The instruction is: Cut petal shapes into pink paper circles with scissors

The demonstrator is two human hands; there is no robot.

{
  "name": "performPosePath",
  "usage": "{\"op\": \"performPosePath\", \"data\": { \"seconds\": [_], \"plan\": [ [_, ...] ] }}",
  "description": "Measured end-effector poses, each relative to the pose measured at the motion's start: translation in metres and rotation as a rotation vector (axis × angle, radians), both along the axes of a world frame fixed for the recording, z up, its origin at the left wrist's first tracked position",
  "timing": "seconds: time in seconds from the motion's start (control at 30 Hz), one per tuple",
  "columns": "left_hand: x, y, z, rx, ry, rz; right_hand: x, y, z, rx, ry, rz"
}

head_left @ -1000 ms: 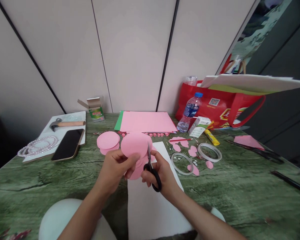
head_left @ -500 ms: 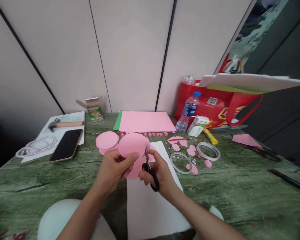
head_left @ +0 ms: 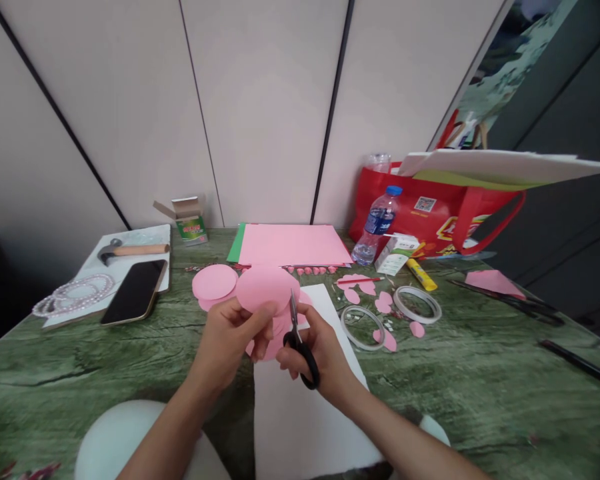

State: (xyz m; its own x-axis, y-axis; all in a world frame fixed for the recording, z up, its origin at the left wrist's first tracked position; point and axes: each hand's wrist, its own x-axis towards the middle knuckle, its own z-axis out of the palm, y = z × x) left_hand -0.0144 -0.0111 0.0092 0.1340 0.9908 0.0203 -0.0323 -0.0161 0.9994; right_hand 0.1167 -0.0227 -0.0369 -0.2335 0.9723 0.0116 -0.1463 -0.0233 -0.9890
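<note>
My left hand (head_left: 230,343) pinches a pink paper circle (head_left: 265,288) and holds it up over the green table (head_left: 80,360). My right hand (head_left: 315,350) grips black-handled scissors (head_left: 300,347), whose blades point up and meet the circle's right edge. More pink paper shows behind and below the held circle. A white sheet (head_left: 305,393) lies under both hands. Other pink circles (head_left: 214,283) rest on the table just left of the held one.
Pink and green sheets (head_left: 293,244), tape rings (head_left: 363,327), pink scraps, a glue stick (head_left: 422,274), a water bottle (head_left: 377,225) and a red bag (head_left: 430,210) lie behind and right. A phone (head_left: 134,291), hammer (head_left: 130,251) and beads (head_left: 75,293) sit left.
The pink circle has turned a little in my left hand against the scissor blades. Both hands stay in nearly the same place.
</note>
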Motion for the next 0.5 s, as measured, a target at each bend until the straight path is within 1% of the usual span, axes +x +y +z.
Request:
{"op": "performPosePath", "data": {
  "seconds": [0.13,0.3,0.5],
  "plan": [
    [-0.0014,-0.0005,-0.0013,0.036,0.083,0.042,0.0002,-0.0005,-0.0006,0.017,0.075,0.026],
    [-0.0047,0.0008,-0.0037,0.014,0.120,-0.004,0.0015,0.0018,0.0028,0.053,0.108,0.023],
    [-0.0045,0.0011,-0.0028,0.024,0.103,-0.013,0.0029,0.0038,0.0020,0.046,0.115,0.011]
  ]
}}
